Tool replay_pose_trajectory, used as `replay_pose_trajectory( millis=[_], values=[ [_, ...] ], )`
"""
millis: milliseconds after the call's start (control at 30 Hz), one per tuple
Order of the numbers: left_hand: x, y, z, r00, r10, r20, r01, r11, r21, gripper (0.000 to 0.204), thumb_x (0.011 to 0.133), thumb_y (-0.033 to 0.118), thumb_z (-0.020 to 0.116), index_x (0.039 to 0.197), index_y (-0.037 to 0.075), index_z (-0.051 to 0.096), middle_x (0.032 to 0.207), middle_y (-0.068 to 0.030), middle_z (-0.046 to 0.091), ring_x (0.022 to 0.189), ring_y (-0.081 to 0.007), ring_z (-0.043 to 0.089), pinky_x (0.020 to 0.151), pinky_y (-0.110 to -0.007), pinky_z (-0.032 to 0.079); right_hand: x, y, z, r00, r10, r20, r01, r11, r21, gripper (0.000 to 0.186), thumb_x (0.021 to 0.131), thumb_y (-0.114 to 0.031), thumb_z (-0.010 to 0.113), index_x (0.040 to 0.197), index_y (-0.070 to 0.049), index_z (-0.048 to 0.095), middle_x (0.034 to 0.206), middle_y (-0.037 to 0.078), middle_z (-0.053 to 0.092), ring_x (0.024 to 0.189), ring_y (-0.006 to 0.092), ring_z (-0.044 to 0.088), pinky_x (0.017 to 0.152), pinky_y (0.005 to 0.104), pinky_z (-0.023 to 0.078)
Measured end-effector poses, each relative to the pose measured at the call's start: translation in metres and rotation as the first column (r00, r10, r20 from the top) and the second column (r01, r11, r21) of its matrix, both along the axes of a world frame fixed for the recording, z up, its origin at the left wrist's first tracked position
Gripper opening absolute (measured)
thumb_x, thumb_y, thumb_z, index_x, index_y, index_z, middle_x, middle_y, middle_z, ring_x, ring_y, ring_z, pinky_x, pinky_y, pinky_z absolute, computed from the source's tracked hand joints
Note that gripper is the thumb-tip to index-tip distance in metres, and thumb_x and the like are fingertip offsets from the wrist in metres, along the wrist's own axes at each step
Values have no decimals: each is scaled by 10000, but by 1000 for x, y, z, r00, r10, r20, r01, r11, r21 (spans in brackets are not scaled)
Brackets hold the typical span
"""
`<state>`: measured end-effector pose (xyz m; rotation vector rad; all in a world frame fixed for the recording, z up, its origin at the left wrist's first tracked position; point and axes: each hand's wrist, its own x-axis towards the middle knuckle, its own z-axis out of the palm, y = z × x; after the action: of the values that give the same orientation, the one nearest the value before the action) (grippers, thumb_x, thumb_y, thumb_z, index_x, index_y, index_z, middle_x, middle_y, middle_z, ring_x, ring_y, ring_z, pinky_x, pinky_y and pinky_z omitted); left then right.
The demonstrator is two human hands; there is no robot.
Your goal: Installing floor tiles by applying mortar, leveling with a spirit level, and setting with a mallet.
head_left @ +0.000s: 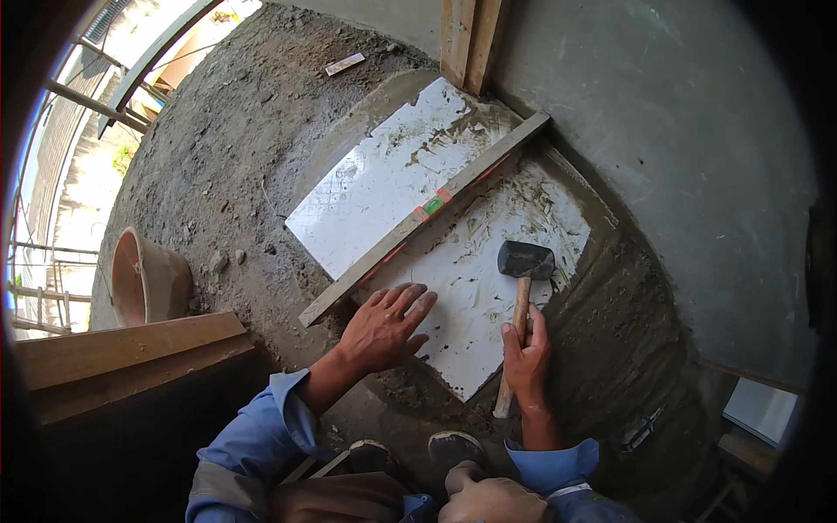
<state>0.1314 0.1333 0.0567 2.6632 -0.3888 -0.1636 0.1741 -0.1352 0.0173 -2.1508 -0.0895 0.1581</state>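
Observation:
My right hand [527, 359] is wrapped round the wooden handle of a mallet with a black rubber head [526, 261]. The mallet head is over the right part of a mortar-smeared white tile [453, 336]. My left hand [384, 326] is spread flat, fingers apart, over that tile's left edge, close to the lower end of a spirit level [401, 234]. Whether its palm touches the tile I cannot tell. The level, with a green vial in its middle, lies slantwise across this tile and a second white tile [370, 196] beyond it.
Rough grey mortar and earth [218, 166] surround the tiles. A bucket [153, 277] lies tipped at the left, behind a wooden board [131, 349]. Wooden posts [471, 44] and a grey wall [663, 131] bound the far right. A small tile strip [345, 64] lies on the far ground. Pliers-like tool [643, 430] at lower right.

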Motion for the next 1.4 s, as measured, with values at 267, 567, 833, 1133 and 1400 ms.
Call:
replay_pose_trajectory(
  millis=[267,567,833,1133,1400],
  values=[
    [69,-46,-43,995,100,13,-101,995,21,780,878,470,660,1485,53,402,1561,-157,347,1471,-312,282,1201,-511,222,3,7,-3,930,-12,-368,190,872,451,432,971,-117,617,1352,20,465,826,15,582,661,57,510,570,237,437],
    [87,-69,-59,979,196,58,-196,980,-6,799,915,508,585,1515,38,347,1591,-142,314,1499,-287,239,1219,-509,166,8,0,9,876,-23,-482,275,845,458,446,968,-123,601,1370,12,465,905,25,606,704,64,546,613,229,480],
    [104,-77,-60,980,191,62,-189,981,-46,784,936,508,545,1524,39,325,1598,-143,301,1500,-290,238,1218,-508,170,40,-2,26,949,-60,-309,188,896,404,484,943,-59,565,1397,61,451,895,35,585,676,60,523,600,222,464],
    [143,-90,-69,972,229,54,-224,971,-82,798,949,530,504,1549,58,271,1624,-125,249,1505,-295,221,1198,-516,221,140,11,17,799,-20,601,114,987,-118,526,1034,-149,501,1482,76,340,1240,290,614,1075,347,660,855,394,523],
    [152,-87,-75,965,261,36,-256,960,-112,791,951,530,495,1557,80,260,1633,-112,232,1509,-291,209,1174,-539,263,156,23,4,896,-3,444,85,983,-165,540,1042,-179,480,1501,53,315,1297,351,557,1158,442,608,921,426,505]
  ],
)
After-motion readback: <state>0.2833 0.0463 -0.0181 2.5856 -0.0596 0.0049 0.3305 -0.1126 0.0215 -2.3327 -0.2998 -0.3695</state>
